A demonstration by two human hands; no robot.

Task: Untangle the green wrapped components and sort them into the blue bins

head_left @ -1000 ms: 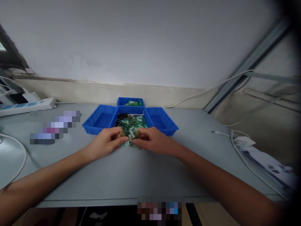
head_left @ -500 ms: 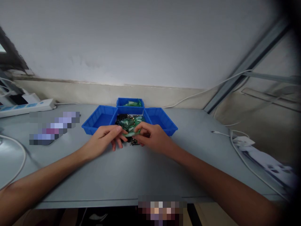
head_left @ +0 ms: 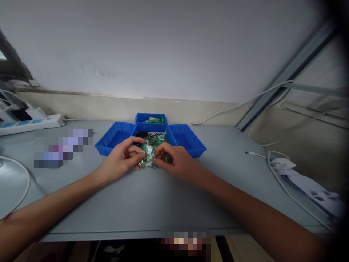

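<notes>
Between my two hands is a small clear plastic bag with a green tint (head_left: 149,152), spread flat and facing me. My left hand (head_left: 121,156) has thumb and fingers curled at its left edge. With thumb and forefinger, my right hand (head_left: 176,158) pinches the right edge. What lies inside the bag is too small to make out. Behind and under it is a pile of small dark and brassy pieces (head_left: 148,135) with more green bags, partly hidden by my fingers.
Blue bins stand left (head_left: 116,136) and right (head_left: 188,140) of the pile. A smaller blue bin (head_left: 151,126) behind holds green bags. At left are a power strip (head_left: 32,123) and a blurred-out flat object (head_left: 62,149); white cables (head_left: 283,189) lie at right.
The green bag has turned from a narrow, edge-on fold to a flat face toward me. My left fingers have moved up and curled around its left side; my right hand has barely moved.
</notes>
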